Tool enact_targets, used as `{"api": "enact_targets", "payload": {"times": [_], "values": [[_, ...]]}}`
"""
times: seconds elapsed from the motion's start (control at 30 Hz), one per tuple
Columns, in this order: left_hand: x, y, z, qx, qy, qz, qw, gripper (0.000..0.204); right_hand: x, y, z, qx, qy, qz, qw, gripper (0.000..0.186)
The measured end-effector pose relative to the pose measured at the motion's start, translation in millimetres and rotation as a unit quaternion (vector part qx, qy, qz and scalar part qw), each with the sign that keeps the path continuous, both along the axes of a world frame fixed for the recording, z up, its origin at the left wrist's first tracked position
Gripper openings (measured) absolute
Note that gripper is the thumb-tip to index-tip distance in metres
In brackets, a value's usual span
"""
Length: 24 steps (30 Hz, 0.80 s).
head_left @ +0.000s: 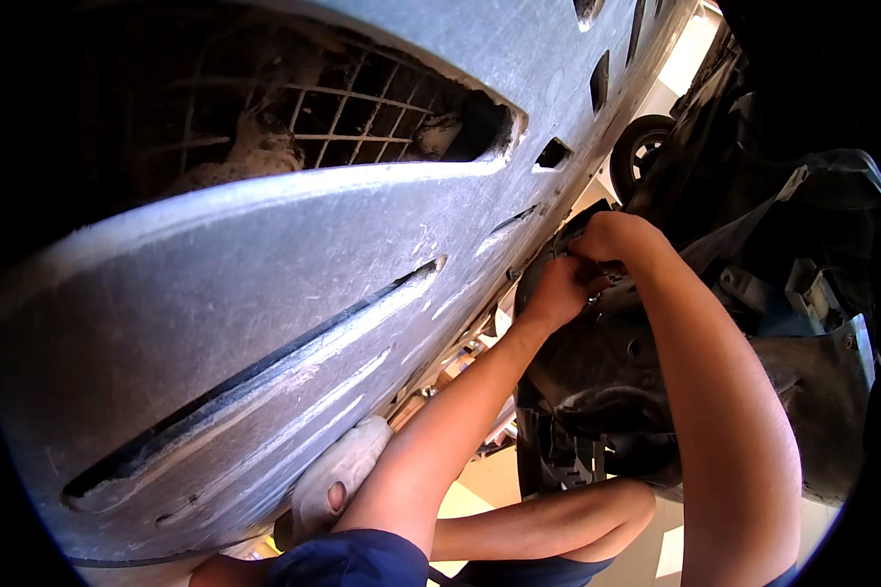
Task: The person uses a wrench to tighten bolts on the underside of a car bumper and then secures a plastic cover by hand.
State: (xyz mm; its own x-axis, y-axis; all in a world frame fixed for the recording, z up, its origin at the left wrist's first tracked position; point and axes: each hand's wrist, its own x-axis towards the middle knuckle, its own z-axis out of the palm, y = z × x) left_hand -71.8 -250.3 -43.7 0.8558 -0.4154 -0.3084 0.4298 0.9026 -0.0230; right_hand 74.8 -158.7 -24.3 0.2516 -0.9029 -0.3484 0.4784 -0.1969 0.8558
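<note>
Both of my arms reach up to the black car-body part [597, 352] beside the large scuffed metal panel [294, 254]. My left hand [561, 291] is closed, fingertips pinched together at the part's upper edge. Just above it my right hand [619, 238] bends down from the wrist, its fingers curled toward the same spot. The two hands almost touch. Something small and shiny shows by the left fingertips, too small to name. Whatever the right fingers grip is hidden behind the hand.
An opening in the panel shows a wire grid [352, 122]. A wheel [641, 155] stands beyond the gap. Dark, bent parts with a bracket [811, 293] lie at right. Below are a pale rounded object [347, 465] with a hole and a bare bent limb [558, 523].
</note>
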Motion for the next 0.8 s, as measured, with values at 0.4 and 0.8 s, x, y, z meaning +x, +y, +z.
{"api": "enact_targets", "payload": {"times": [0.4, 0.8], "values": [[-2, 5, 6, 0.032, 0.015, 0.001, 0.999, 0.02, -5, 19, -6, -0.027, 0.02, 0.019, 0.999, 0.033], [-6, 3, 2, -0.029, 0.004, -0.005, 1.0, 0.026, -1, -23, 18, 0.087, 0.176, 0.129, 0.972, 0.028]]}}
